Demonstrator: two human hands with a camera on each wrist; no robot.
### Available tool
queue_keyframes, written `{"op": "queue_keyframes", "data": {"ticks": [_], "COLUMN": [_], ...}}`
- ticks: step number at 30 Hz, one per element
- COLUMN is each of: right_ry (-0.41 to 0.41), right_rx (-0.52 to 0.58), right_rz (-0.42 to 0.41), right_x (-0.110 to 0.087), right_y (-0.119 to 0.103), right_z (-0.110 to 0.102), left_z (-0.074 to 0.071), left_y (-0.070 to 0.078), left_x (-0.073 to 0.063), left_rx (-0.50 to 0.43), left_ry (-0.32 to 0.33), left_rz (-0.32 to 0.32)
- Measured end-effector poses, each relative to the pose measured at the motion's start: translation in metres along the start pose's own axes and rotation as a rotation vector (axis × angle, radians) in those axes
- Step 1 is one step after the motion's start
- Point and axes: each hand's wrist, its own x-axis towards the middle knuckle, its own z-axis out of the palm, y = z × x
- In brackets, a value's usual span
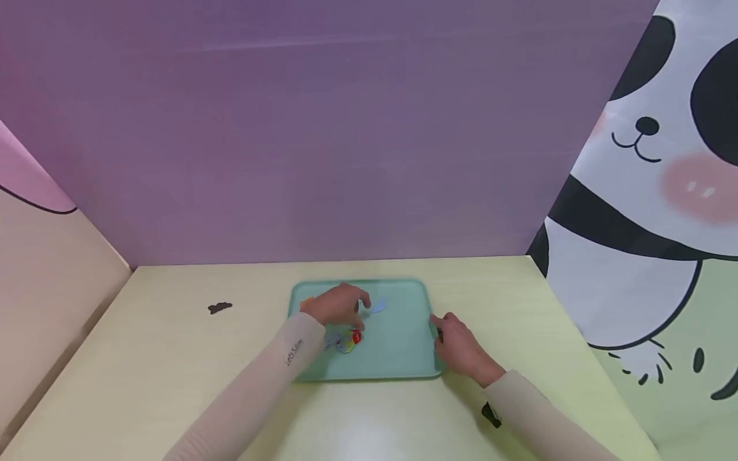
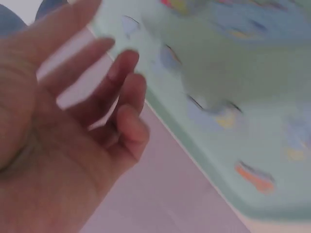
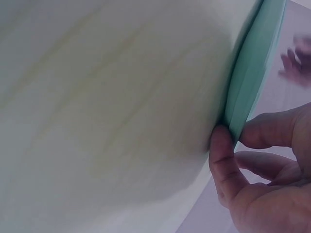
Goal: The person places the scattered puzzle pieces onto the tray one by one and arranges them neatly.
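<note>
A pale green tray (image 1: 398,349) lies on the table. Above its left half hovers my left hand (image 1: 341,303), fingers loosely bent; the left wrist view shows nothing between them. Small colourful flat pieces are scattered over the tray: a red and yellow one (image 1: 354,336) below the hand, a pale blue one (image 1: 377,307) to its right, and an orange one (image 2: 255,177) near a tray corner. Their exact kind is too blurred to tell. My right hand (image 1: 461,346) pinches the tray's right rim (image 3: 250,73) between thumb and fingers.
On the light wooden table (image 1: 173,371) a small dark brown flat piece (image 1: 220,308) lies left of the tray. A purple wall (image 1: 346,141) rises behind the table. A panda picture (image 1: 646,192) covers the right side.
</note>
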Motion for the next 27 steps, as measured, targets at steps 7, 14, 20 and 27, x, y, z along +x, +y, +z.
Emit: {"op": "queue_keyframes", "data": {"ticks": [7, 14, 20, 27], "right_ry": [0.0, -0.026, -0.024, -0.02], "right_rx": [-0.017, -0.016, -0.008, -0.021], "right_rz": [-0.008, -0.003, -0.018, -0.019], "right_x": [-0.001, 0.003, 0.006, 0.004], "right_y": [0.005, 0.003, 0.001, 0.005], "right_z": [-0.006, -0.004, -0.002, -0.002], "left_z": [0.016, 0.027, 0.022, 0.005], "left_y": [-0.015, -0.012, -0.016, -0.046], "left_x": [-0.016, -0.016, -0.018, -0.037], "left_rx": [0.036, 0.082, 0.015, -0.01], "left_ry": [-0.086, -0.043, -0.019, 0.09], "left_rz": [0.032, 0.129, 0.089, 0.076]}}
